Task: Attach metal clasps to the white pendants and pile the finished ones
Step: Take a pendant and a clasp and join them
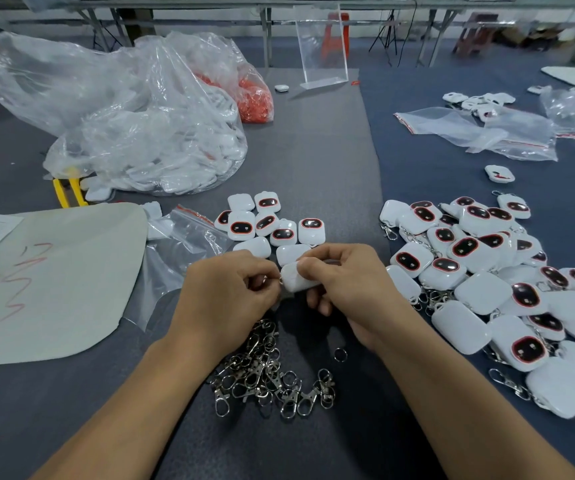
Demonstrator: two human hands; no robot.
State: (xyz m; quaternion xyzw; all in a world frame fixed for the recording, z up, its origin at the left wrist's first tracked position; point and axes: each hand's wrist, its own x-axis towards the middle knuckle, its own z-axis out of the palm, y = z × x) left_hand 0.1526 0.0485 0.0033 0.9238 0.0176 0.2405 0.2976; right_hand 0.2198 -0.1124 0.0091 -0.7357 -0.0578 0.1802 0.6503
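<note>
My right hand (339,282) grips a white pendant (293,280) at the table's middle. Against its left end, my left hand (229,292) pinches a small metal clasp (272,280), mostly hidden by the fingers. Several loose metal clasps (268,372) lie heaped just below my hands. Behind my hands sits a small group of white pendants without clasps (265,223), some showing black faces with red rims. A large pile of pendants with clasps attached (497,289) spreads over the table on the right.
A big clear plastic bag of white parts (154,140) and a bag of orange pieces (255,95) stand at the back left. Yellow-handled pliers (67,190), a grey sheet (54,282) and empty zip bags (476,133) lie around. A clear acrylic stand (320,46) is farther back.
</note>
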